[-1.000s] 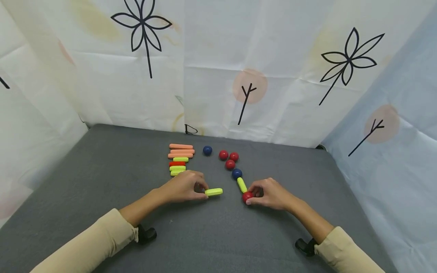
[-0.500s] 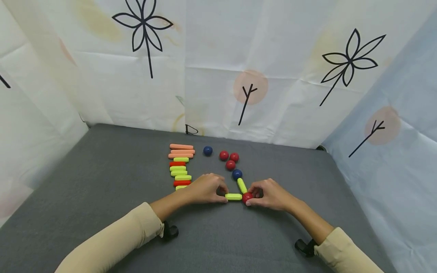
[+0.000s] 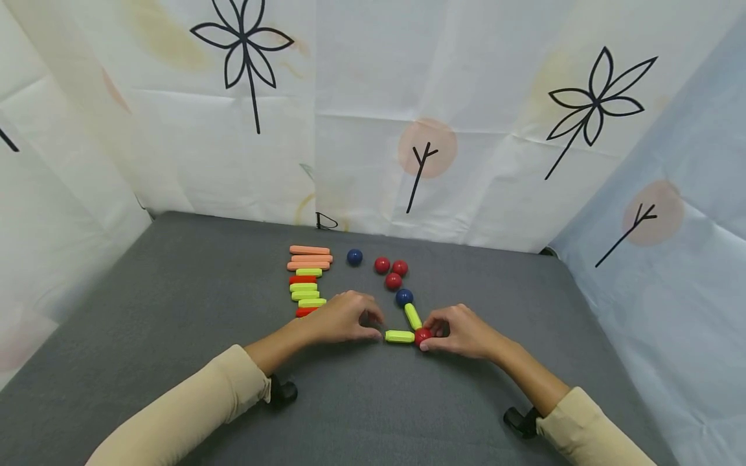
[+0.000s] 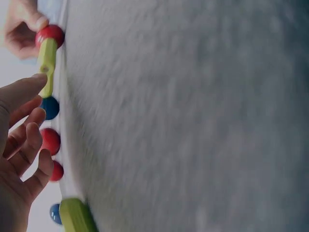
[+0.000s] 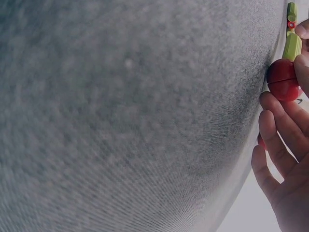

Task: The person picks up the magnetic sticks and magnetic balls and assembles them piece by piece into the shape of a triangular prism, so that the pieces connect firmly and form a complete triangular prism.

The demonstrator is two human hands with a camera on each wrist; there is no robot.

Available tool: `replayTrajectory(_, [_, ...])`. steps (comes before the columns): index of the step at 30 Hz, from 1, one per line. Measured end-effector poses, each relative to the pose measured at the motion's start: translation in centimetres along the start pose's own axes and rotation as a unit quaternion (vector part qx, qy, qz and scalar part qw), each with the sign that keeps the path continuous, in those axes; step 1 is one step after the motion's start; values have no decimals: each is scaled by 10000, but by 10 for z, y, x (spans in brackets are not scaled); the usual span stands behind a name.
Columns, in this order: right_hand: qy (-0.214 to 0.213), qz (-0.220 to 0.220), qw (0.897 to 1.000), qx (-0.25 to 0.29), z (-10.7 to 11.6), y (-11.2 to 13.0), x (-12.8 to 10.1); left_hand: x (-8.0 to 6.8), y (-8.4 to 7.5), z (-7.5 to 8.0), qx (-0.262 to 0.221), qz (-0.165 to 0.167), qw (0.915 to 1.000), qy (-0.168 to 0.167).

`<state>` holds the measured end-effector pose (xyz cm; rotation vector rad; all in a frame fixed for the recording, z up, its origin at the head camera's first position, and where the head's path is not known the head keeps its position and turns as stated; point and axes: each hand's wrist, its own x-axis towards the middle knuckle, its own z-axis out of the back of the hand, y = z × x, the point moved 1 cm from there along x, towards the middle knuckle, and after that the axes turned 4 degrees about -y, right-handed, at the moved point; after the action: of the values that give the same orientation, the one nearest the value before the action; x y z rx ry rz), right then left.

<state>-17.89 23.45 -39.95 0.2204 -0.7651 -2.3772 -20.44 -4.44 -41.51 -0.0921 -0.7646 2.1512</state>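
My right hand (image 3: pixel 463 332) pinches a red ball (image 3: pixel 422 337) on the grey cloth. From that ball a yellow-green stick (image 3: pixel 399 336) points left, and a second yellow-green stick (image 3: pixel 413 316) runs up to a blue ball (image 3: pixel 405 298). Just off the left stick's free end is my left hand (image 3: pixel 348 317), thumb and fingers parted with nothing between them. In the left wrist view the left thumb overlaps the yellow-green sticks (image 4: pixel 48 53), near the red ball (image 4: pixel 52 35). The right wrist view has the red ball (image 5: pixel 282 79) between thumb and fingertips.
Several red balls (image 3: pixel 393 281) and another blue ball (image 3: pixel 354 257) lie farther back. Left of them is a column of sticks: orange ones (image 3: pixel 309 258) at the top, then yellow-green and red ones (image 3: pixel 303 279). A patterned white curtain (image 3: pixel 361 162) borders the grey surface.
My left hand carried the yellow-green stick rightward to the red ball, then let go and drew slightly back left. My right hand has kept holding the red ball in place.
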Motion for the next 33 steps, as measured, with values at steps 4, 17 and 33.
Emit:
replayTrajectory(4, [23,-11,10000,-8,0,1,1,-13,11,13,22,55,9993,-361])
replayTrajectory(17, [-9,1,10000,-29,1,0,0,-80,41,50,143,441,9952,-857])
replayTrajectory(33, [-13,1,10000,20,1,-1,-2,-84,30,43,1332,672,9874,-532])
